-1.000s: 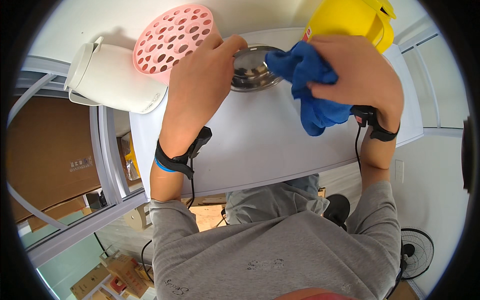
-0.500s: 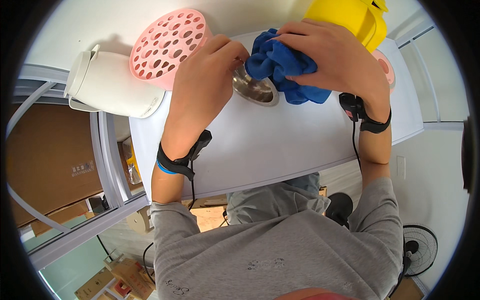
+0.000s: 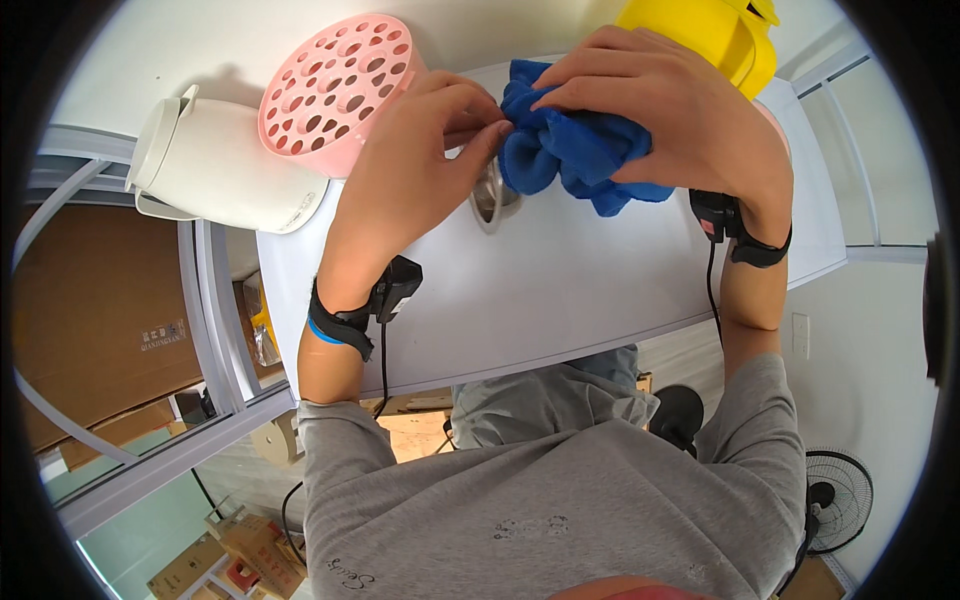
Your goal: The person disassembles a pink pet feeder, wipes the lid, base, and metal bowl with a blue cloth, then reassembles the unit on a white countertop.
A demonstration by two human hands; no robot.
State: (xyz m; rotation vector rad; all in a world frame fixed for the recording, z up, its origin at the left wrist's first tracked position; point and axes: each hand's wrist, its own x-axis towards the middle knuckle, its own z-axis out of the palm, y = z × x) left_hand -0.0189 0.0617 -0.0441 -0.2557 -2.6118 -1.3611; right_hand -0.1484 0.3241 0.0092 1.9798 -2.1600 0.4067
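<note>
A bunched blue cloth (image 3: 575, 150) is gripped in my right hand (image 3: 680, 110), its folds pressed against a small shiny metal cup (image 3: 488, 200). The cup is tilted, with its rounded rim toward the lower left, and most of its body is hidden behind the cloth and fingers. My left hand (image 3: 420, 160) is closed, thumb and fingertips pinching at the cup's upper side. Both hands are held over the white table (image 3: 520, 290), close together.
Left of the hands lies a white pitcher (image 3: 230, 165), beside a pink holder (image 3: 340, 90) full of round holes. A yellow container (image 3: 705, 40) stands behind my right hand. Cables hang from both wrist straps. A fan (image 3: 838, 500) is at the lower right.
The metal cup has turned, so its opening no longer faces up toward me and shows as a narrow rim. The cloth and my right hand have shifted slightly right.
</note>
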